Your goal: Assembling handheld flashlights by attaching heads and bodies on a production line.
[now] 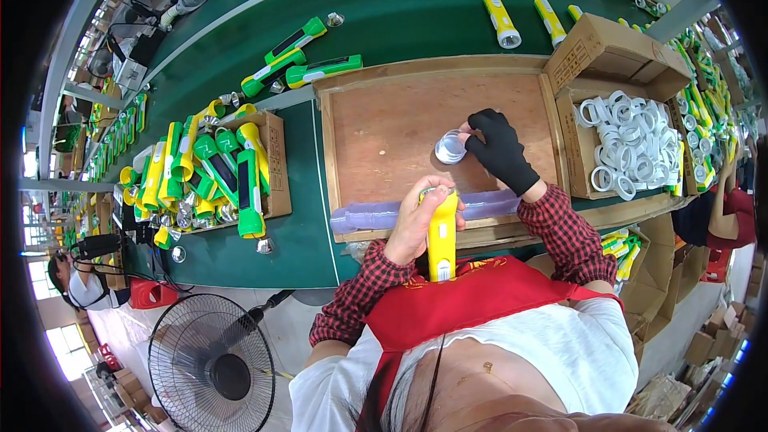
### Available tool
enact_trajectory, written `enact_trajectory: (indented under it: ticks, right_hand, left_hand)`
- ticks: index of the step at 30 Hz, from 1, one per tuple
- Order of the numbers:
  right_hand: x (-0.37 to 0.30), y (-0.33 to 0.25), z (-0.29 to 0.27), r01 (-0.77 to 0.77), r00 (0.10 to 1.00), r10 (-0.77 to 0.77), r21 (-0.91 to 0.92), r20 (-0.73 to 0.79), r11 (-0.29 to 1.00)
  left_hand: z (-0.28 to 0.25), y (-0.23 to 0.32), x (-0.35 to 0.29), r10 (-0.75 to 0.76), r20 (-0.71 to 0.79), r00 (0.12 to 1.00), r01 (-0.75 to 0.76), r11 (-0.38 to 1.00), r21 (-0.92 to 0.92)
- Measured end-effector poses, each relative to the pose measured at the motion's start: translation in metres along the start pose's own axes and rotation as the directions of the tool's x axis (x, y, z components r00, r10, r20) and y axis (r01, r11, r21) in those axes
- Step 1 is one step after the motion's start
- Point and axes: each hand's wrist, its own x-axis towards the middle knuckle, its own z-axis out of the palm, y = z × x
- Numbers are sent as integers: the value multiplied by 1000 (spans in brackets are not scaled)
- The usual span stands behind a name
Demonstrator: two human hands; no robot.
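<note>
So the left hand (pixel 412 224) is wrapped around the top end of a yellow plastic flashlight with a white switch (pixel 442 244), standing it roughly upright right by the red cloth apron (pixel 472 300). The right hand (pixel 502 152), in a black fingerless glove, looks like it's pinching a clear, round, shallow plastic piece (pixel 450 148) by its edge, ahead of the left hand. Can't tell if that piece is fully off the bare brown wooden board (pixel 384 128) below.

Between the 2 hands and the board's near edge there's a translucent purple plastic roll (pixel 368 216). Right of the gloved hand: an open brown cardboard box (pixel 574 148) with a heap of white plastic rings (pixel 616 140). Left of the bare hand: a pile of green and yellow flashlights (pixel 216 164).

My read: it's the part-handling step, 1 part per hand, not joined yet. Next move probably calls for a steady left grip and the clear piece kept level.
</note>
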Motion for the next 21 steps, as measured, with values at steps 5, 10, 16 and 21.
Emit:
enact_trajectory:
  ticks: [5,10,16,21]
  right_hand:
    - [-8,-27,-32,-374,926,298,450,231,811]
    - [-35,-54,-43,-364,931,287,505,225,783]
    - [-49,-66,-43,276,961,-270,199,-58,940]
    - [-58,-73,-61,-233,952,299,500,-56,834]
  left_hand:
    - [0,3,1,-21,3,1000,21,1000,-3]
    - [3,4,5,-19,30,999,20,999,-24]
    - [14,-3,8,1,87,996,1,1000,-29]
    - [13,-6,8,-47,163,985,47,999,3]
